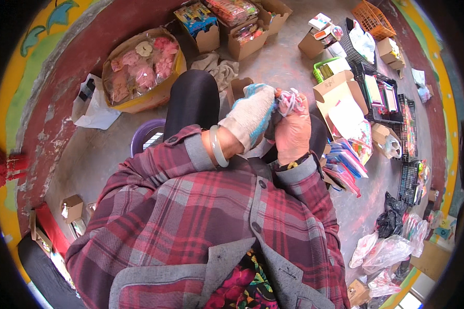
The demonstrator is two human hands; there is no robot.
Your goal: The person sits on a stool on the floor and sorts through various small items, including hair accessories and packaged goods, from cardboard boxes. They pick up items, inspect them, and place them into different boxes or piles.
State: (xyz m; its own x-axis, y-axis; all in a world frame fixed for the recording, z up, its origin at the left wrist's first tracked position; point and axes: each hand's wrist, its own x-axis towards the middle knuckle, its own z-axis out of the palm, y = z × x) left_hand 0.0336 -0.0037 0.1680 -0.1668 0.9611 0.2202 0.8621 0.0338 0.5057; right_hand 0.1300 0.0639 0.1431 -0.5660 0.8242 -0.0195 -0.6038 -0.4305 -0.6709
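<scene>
My left hand wears a knitted glove, whitish with blue edges. Its fingers are closed against my right hand, and what they pinch is hidden. Bare and curled, my right hand grips a small bundle of looped pink, white and pale purple strands. The loops stick out above its fingers; whether they are yarn or hair ties I cannot tell. Both hands meet over my lap, between my dark-clad knees. Behind them stands a small open cardboard box, partly covered by the glove.
A large carton of bagged pink items stands front left, beside a white bag and a purple tub. Small cartons line the far side. On the right lie an open carton, colourful packets, black crates and plastic bags.
</scene>
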